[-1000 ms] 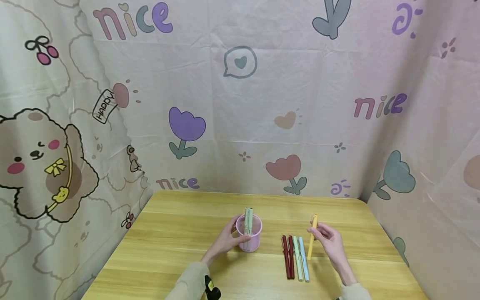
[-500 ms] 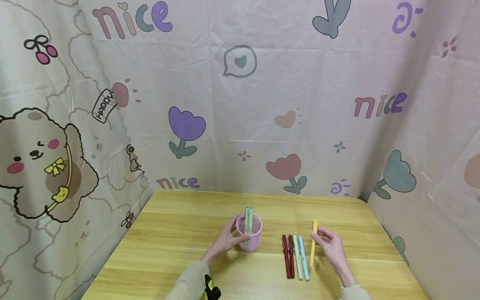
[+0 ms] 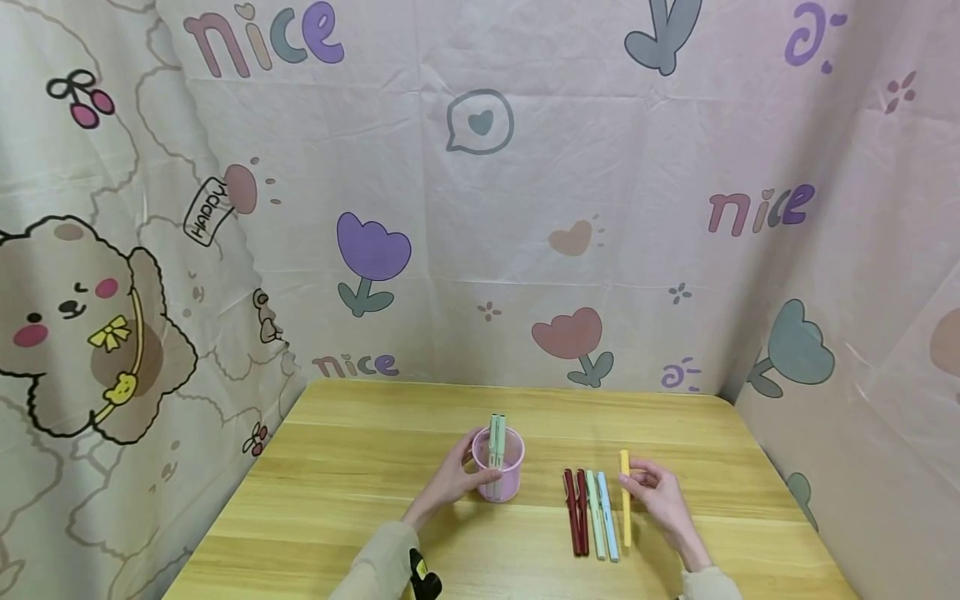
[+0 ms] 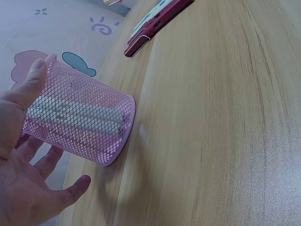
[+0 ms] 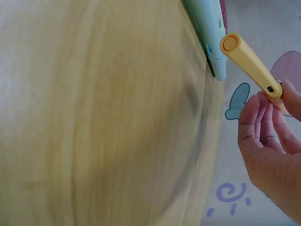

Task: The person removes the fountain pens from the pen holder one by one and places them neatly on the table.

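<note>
My left hand (image 3: 453, 475) grips a pink mesh pen holder (image 4: 80, 113) around its side, thumb and fingers on opposite sides near the rim. Two pale green pens (image 3: 497, 442) stand inside it, seen through the mesh in the left wrist view. My right hand (image 3: 662, 496) pinches a yellow pen (image 3: 626, 504) between thumb and fingertips, close over the table. In the right wrist view the yellow pen's end (image 5: 230, 43) points toward the camera. Just left of it lies a light blue pen (image 3: 608, 517), then a light green pen (image 3: 596, 517) and two dark red pens (image 3: 577, 512).
The wooden table (image 3: 360, 467) has its far edge against a printed curtain (image 3: 465, 250). More curtain hangs at the left and right sides. The row of pens lies between the pen holder and my right hand.
My right hand has lowered the yellow pen toward the near side and turned it nearly parallel to the row, beside the light blue pen. My left hand and the pen holder have stayed put.
</note>
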`<control>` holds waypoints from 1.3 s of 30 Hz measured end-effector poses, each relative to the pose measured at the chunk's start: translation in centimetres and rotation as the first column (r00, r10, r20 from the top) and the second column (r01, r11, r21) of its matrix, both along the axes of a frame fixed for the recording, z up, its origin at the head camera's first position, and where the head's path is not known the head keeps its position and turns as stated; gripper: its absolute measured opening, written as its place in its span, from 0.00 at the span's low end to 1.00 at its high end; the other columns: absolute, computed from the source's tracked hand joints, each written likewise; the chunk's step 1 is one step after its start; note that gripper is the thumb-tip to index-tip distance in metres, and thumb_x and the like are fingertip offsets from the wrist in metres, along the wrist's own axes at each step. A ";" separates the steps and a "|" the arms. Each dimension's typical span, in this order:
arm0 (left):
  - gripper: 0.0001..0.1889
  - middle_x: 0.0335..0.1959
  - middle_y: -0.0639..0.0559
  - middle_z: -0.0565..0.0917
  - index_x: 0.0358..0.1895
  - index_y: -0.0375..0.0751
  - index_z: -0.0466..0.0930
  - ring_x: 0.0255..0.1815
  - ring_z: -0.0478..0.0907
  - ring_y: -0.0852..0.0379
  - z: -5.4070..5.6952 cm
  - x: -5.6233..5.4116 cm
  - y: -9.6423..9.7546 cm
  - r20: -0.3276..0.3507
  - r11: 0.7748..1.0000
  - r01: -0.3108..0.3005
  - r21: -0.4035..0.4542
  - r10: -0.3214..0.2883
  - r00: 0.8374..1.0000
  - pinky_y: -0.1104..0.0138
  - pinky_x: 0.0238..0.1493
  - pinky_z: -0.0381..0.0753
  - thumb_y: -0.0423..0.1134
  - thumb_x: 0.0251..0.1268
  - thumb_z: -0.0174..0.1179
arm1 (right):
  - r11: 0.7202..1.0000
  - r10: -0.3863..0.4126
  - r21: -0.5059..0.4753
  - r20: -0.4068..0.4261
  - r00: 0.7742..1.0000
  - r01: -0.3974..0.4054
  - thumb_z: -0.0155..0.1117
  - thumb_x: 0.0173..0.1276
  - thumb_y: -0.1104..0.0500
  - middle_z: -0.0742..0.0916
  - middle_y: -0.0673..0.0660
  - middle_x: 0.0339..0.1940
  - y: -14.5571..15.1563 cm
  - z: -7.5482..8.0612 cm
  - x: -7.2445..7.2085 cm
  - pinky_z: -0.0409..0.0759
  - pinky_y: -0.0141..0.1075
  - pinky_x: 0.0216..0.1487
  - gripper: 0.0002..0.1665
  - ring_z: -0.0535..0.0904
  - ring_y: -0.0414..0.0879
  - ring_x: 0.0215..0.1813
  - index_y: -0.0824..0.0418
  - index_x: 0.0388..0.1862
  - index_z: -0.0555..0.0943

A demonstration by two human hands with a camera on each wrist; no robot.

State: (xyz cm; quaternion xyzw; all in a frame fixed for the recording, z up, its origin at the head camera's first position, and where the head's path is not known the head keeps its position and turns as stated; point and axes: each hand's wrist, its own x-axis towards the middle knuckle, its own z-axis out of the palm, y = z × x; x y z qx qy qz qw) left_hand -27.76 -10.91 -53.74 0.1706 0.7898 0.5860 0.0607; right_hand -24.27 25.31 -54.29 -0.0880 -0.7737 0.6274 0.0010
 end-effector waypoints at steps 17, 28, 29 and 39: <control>0.47 0.76 0.28 0.63 0.78 0.31 0.53 0.74 0.63 0.26 -0.1 -0.1 0.0 -0.017 1.000 0.001 -0.024 -0.002 1.000 0.32 0.74 0.61 0.42 0.62 0.71 | 0.996 0.086 -0.021 0.072 0.994 -0.085 0.65 0.68 0.67 0.85 0.54 0.34 0.3 -0.8 -0.1 0.78 0.27 0.27 0.31 0.76 0.40 0.28 0.77 0.66 0.67; 0.47 0.75 0.26 0.63 0.78 0.30 0.53 0.74 0.63 0.25 -0.3 -0.2 0.0 -0.031 1.000 0.011 -0.024 -0.012 0.999 0.32 0.73 0.61 0.43 0.62 0.71 | 0.985 0.174 -0.021 0.074 0.982 -0.173 0.63 0.68 0.69 0.82 0.51 0.29 0.7 -1.5 -0.5 0.73 0.25 0.23 0.23 0.73 0.37 0.25 0.81 0.57 0.70; 0.47 0.75 0.26 0.63 0.78 0.30 0.53 0.74 0.63 0.25 -0.3 -0.2 0.0 -0.030 1.000 0.010 -0.022 -0.011 1.000 0.32 0.73 0.61 0.43 0.62 0.71 | 0.983 0.184 -0.013 0.072 0.980 -0.183 0.63 0.68 0.69 0.81 0.51 0.29 0.8 -1.7 -0.5 0.73 0.25 0.23 0.23 0.72 0.37 0.24 0.81 0.57 0.70; 0.47 0.75 0.27 0.63 0.78 0.32 0.53 0.74 0.63 0.25 -0.2 -0.1 0.0 -0.013 1.000 0.001 -0.027 -0.001 1.000 0.31 0.73 0.61 0.42 0.62 0.71 | 0.974 0.221 0.043 0.064 0.973 -0.224 0.63 0.68 0.68 0.79 0.50 0.27 0.9 -2.2 -0.8 0.72 0.24 0.21 0.21 0.72 0.36 0.23 0.81 0.54 0.72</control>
